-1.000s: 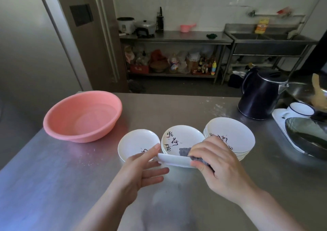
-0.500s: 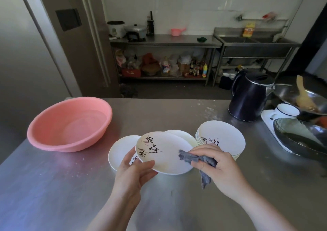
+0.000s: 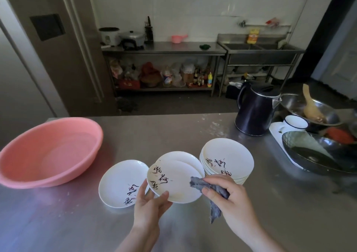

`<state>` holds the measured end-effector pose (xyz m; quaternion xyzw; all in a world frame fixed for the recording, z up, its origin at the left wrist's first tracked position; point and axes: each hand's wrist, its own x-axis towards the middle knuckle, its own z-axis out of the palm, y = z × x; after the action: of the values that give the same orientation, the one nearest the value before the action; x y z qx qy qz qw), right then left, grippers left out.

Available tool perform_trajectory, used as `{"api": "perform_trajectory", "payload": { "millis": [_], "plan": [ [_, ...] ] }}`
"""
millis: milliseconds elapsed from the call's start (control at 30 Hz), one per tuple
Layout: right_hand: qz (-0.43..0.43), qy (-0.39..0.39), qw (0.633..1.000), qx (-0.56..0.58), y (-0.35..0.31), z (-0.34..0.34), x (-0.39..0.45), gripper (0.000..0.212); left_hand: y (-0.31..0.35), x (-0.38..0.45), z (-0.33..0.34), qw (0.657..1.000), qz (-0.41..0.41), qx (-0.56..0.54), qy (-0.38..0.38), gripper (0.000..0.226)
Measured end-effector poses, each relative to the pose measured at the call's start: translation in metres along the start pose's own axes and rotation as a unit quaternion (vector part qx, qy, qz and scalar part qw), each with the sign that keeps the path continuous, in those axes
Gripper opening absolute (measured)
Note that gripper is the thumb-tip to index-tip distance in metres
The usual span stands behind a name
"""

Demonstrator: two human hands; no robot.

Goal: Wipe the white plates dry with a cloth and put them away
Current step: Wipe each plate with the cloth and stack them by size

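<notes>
Plate (image 3: 173, 182) lower; one cloth (image 3: 210, 188).

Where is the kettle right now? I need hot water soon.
In the head view the dark kettle stands upright at the right rear of the steel counter, behind the plate stack and left of the white mug.

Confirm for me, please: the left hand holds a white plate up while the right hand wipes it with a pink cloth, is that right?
Not quite: the cloth is grey-blue, not pink. The head view shows the left hand holding the white plate up while the right hand wipes it.
</notes>
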<state>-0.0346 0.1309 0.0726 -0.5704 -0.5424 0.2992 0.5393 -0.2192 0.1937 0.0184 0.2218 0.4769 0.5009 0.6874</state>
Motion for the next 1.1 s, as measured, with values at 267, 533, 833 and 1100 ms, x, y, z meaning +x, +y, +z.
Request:
{"api": "perform_trajectory", "payload": {
  "millis": [267,533,833,1100],
  "plan": [
    [0.014,0.027,0.999,0.014,0.01,0.002,0.005,0.02,-0.005,0.025,0.001,0.984,0.054,0.145,-0.092,0.091],
    [0.031,0.039,0.999,0.009,0.017,0.003,0.007,0.024,-0.009,0.041,-0.004,0.936,0.124,0.316,-0.095,0.096],
    [0.059,0.041,0.997,0.025,0.024,0.004,0.001,0.02,-0.014,0.054,-0.008,0.889,0.115,0.443,0.001,0.106],
    [0.061,0.031,0.998,0.014,0.019,0.011,-0.005,0.02,-0.017,0.052,-0.011,0.89,0.106,0.443,0.01,0.1]
  ]
}}
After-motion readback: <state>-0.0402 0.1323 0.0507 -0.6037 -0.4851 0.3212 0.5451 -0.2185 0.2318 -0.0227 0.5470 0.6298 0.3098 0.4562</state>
